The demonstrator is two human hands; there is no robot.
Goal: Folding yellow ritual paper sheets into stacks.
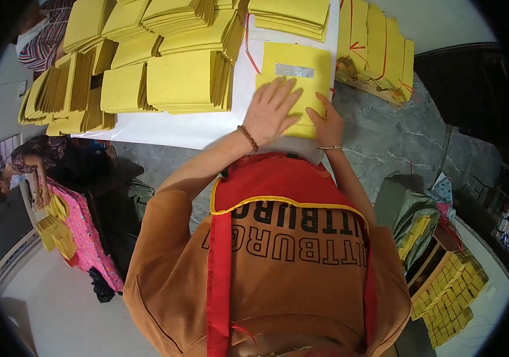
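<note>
In front of me, at the white table's near edge, lies a yellow paper sheet or packet (302, 55) with a silver rectangular strip (294, 71) near its far end. My left hand (271, 110) rests flat on its left part, fingers spread, a beaded bracelet at the wrist. At the right edge of the yellow paper is my right hand (329, 123). Its thumb and forefinger lie apart on the paper; its other fingers are partly hidden. Just beyond sits a stack of yellow paper (290, 16).
Several piles of folded yellow paper (180, 80) cover the left of the white-topped table (171, 137). Red-tied yellow bundles (379, 44) stand at its right. Another person (34, 160) works at a pink-covered table (85, 229). More yellow bundles (451, 294) are stacked at lower right.
</note>
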